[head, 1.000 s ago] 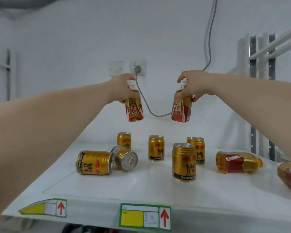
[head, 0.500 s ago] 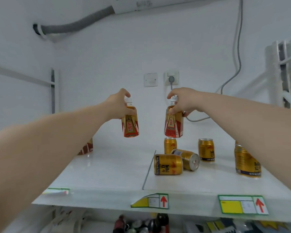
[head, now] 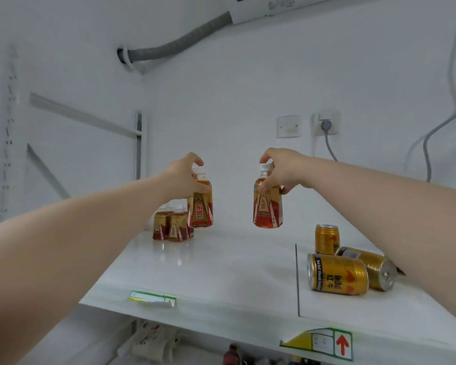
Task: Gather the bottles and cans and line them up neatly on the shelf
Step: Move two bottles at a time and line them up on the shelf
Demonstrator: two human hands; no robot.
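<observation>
At the back left of the white shelf point(head: 221, 272) stands a tight cluster of small bottles point(head: 170, 225), upright, white-capped, with amber drink and red-and-gold labels. Just right of them the left hand point(head: 181, 177) grips the left bottle point(head: 200, 209), the same kind, fingers curled round its cap and neck. It hangs upright with its base seemingly clear of the shelf. Across a gap, the right hand point(head: 282, 171) holds the right bottle point(head: 267, 206) the same way, fingers wrapped round cap and shoulder; amber liquid fills it up to the neck.

Past a dark seam point(head: 297, 280) in the shelf are three gold Red Bull cans. An upright can point(head: 326, 239) stands towards the back. In front of it a near can point(head: 337, 274) lies on its side, touching a second toppled can point(head: 371, 267) that turns a silver end towards the front edge.

Along that front edge sit two green-bordered price tags point(head: 324, 342), the right one with a red arrow. The back wall is white, with a switch plate point(head: 288, 126), a socket point(head: 326, 124) holding a grey plug, and a grey ribbed hose point(head: 179, 43) higher up.
</observation>
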